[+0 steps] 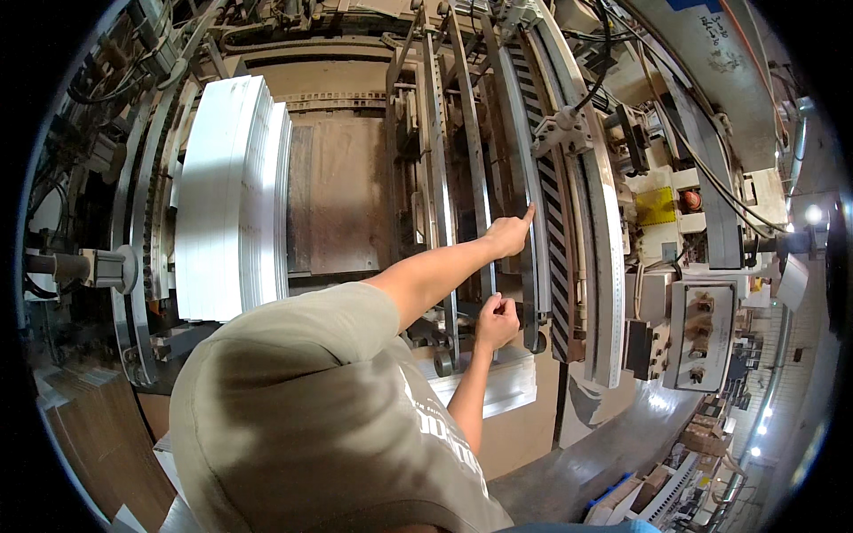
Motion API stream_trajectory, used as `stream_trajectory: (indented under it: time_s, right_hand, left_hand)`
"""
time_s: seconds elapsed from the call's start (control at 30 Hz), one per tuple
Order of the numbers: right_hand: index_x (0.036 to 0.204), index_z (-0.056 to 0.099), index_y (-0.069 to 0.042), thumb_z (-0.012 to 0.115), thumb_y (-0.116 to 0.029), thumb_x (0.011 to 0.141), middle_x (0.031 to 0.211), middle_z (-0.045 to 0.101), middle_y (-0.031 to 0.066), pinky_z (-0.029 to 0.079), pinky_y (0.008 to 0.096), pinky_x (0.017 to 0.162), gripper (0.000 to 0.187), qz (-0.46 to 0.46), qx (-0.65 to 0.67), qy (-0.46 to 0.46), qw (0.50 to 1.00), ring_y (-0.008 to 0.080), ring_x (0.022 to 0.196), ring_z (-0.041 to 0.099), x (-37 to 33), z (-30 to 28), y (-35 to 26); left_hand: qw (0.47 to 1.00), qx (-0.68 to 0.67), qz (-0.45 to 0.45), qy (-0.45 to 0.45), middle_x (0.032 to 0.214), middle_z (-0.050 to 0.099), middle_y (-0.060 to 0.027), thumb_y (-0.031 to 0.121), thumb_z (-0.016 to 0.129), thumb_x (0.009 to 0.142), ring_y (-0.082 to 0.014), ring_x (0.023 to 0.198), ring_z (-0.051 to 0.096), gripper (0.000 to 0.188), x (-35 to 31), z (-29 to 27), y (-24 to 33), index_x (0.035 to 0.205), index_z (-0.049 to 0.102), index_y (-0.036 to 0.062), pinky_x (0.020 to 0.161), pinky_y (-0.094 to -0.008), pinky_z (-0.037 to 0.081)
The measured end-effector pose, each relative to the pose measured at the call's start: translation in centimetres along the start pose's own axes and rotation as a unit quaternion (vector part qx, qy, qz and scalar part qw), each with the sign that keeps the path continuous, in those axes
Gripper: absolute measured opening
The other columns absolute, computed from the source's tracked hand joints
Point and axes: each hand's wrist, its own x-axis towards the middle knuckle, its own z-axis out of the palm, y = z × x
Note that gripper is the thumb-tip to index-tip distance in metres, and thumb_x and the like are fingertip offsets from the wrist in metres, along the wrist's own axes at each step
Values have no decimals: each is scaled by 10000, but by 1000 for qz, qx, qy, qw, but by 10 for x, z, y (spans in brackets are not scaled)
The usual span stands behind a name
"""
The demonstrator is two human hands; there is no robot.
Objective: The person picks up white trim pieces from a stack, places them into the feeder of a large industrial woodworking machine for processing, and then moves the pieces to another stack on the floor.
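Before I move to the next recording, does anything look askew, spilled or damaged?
The white stack at left looks slightly askew: its right side is stepped, not flush. Dark patches mark the brown panel beside it, perhaps just wear or shadow. No obvious spill shows around the left hand or right hand.

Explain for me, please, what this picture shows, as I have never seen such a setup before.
A wide fisheye camera worn on the head took this single view, so straight edges bend. There is no robot: the olive-tan T-shirt and bare arms are the wearer's own, over a machine with long metal rails. The left hand extends its index finger toward a striped strip; the right hand is curled beside the rails. I cannot see anything held. A stack of white sheets stands at left, and flat white pieces lie lower, partly behind the right arm.
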Motion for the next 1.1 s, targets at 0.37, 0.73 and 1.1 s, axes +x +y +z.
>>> stream_trajectory:
  time_s: [0.37, 0.73, 1.1]
  right_hand:
    - [630, 546, -39, 609, -230, 849, 543, 550, 102, 411, 420, 470, 297, -8, -3, -10, 1000, 319, 491, 537, 1, 1, 2]
    - [697, 592, -34, 605, -229, 845, 608, 583, 127, 428, 422, 516, 245, -4, 32, 9, 999, 314, 521, 547, 1, -2, -3]
    - [1063, 518, -8, 600, -247, 848, 1173, 468, 149, 461, 331, 558, 332, 89, 31, 85, 992, 233, 632, 559, 12, 4, -11]
  left_hand:
    - [999, 11, 21, 24, 679, 613, -183, -38, 476, 768, -302, 555, 583, 845, 4, 9, -5, 1512, 78, 14, 518, -419, 484]
    - [998, -9, 23, 53, 811, 666, -233, 41, 534, 745, -378, 722, 663, 805, -1, 9, -4, 1474, 198, -19, 658, -476, 522]
    - [999, 9, 0, 45, 858, 668, -235, 64, 567, 748, -374, 808, 665, 849, -8, -10, -12, 1487, 156, -13, 716, -455, 523]
